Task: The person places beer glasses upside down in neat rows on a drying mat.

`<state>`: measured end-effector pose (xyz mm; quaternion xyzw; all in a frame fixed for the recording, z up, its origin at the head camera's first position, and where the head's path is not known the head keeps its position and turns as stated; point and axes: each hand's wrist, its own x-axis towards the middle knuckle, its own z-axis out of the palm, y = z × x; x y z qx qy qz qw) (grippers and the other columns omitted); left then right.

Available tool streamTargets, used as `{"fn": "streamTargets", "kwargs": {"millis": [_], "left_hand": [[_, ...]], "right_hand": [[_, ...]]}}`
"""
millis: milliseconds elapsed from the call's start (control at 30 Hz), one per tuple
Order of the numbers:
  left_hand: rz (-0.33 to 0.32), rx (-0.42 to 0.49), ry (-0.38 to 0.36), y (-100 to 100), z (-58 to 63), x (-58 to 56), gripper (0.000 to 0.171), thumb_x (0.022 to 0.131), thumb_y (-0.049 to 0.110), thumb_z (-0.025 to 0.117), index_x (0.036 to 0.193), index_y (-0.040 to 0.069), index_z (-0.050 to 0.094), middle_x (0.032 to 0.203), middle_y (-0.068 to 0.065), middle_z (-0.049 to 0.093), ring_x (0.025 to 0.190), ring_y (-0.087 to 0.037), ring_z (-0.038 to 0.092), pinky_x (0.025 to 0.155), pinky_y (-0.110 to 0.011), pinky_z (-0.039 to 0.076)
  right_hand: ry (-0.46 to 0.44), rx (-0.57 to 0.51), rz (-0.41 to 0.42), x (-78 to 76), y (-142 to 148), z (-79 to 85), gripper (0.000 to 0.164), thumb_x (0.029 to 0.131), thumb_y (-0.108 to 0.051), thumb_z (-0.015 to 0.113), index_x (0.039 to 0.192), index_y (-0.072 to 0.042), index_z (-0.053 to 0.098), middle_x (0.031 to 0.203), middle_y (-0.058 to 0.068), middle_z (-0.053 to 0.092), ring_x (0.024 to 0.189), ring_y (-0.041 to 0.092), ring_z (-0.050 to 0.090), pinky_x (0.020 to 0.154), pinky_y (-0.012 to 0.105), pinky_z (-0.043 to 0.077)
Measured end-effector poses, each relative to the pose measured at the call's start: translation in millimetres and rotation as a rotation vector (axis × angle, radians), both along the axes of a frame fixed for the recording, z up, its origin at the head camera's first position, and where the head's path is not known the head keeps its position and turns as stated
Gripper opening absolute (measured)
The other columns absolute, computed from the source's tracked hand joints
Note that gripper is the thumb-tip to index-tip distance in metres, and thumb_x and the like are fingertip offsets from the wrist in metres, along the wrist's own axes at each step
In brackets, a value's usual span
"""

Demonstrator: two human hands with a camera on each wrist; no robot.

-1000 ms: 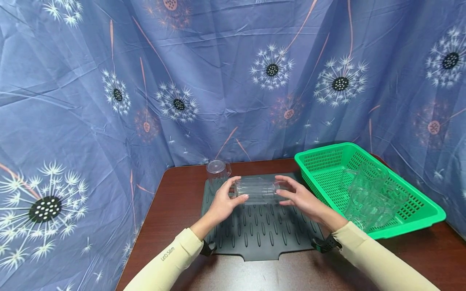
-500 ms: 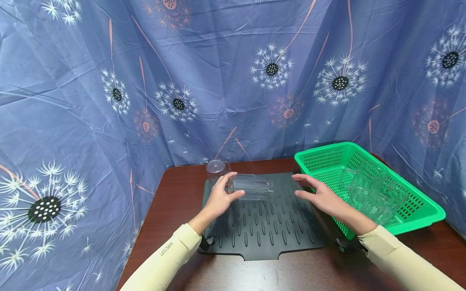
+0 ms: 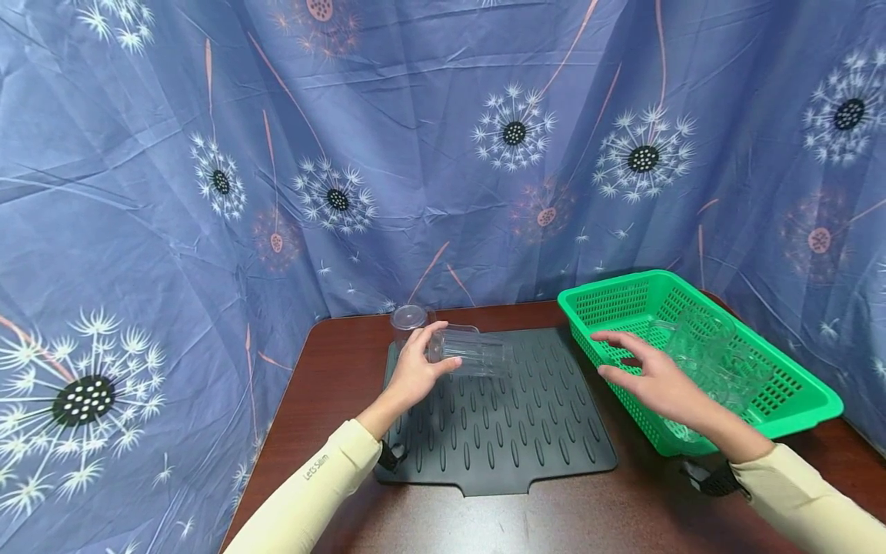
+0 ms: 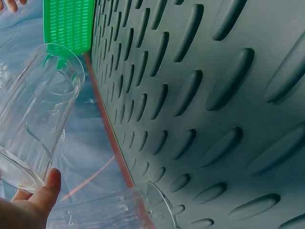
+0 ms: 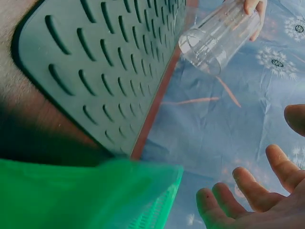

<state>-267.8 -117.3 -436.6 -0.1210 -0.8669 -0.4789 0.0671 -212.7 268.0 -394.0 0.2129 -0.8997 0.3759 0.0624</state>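
Observation:
My left hand (image 3: 411,377) grips a clear glass mug (image 3: 477,354) near its base, thumb on the near side. The mug lies sideways above the grey ribbed mat (image 3: 498,450), its mouth toward the right and tipped slightly down. Just behind that hand a second clear mug (image 3: 407,317) stands upside down at the mat's back left corner, partly hidden by the fingers. My right hand (image 3: 661,385) is over the left side of the green basket (image 3: 806,415), fingers spread and holding nothing. Several clear glass mugs (image 3: 702,331) lie in the basket, partly behind the right forearm.
The mat lies on a dark reddish-brown table (image 3: 304,369), a tab at its front edge. To its right, the basket sits at an angle with its left wall close to the mat. A blue curtain (image 3: 429,154) with dandelion prints hangs behind the table.
My right hand has let go of the mug and moved right to the basket. The left hand has shifted slightly left with the mug, whose mouth now tips a little lower.

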Motion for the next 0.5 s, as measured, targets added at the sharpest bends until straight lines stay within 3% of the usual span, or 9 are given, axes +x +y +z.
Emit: {"fn": "streamTargets", "kwargs": {"millis": [100,333,500], "left_hand": [[-0.001,-0.006,0.005,-0.2,1.1,-0.6,0.066,0.088,0.031,0.080,0.147,0.031,0.050,0.144,-0.007,0.049,0.134,-0.029,0.048,0.102,-0.054,0.045],[-0.016,-0.006,0.011,1.2,5.8,-1.5,0.069,0.087,0.025,0.080,0.149,0.029,0.049,0.145,-0.007,0.048,0.133,-0.030,0.048,0.103,-0.056,0.043],[-0.023,-0.025,0.038,2.6,8.8,-4.5,0.070,0.087,0.029,0.081,0.148,0.031,0.049,0.144,-0.006,0.048,0.132,-0.028,0.049,0.103,-0.054,0.044]], "right_hand": [[0.055,0.029,-0.011,1.6,5.5,-1.1,0.047,0.100,-0.024,0.065,0.144,-0.019,0.052,0.144,0.005,0.053,0.125,-0.007,0.043,0.095,0.020,0.041],[0.171,0.095,-0.036,4.1,20.8,-5.9,0.047,0.095,-0.019,0.071,0.139,-0.017,0.056,0.143,0.014,0.052,0.132,0.041,0.044,0.094,0.061,0.037],[0.247,0.150,-0.065,4.7,33.3,-7.9,0.046,0.093,-0.018,0.073,0.137,-0.015,0.057,0.141,0.016,0.053,0.127,0.044,0.044,0.091,0.062,0.036]]}}
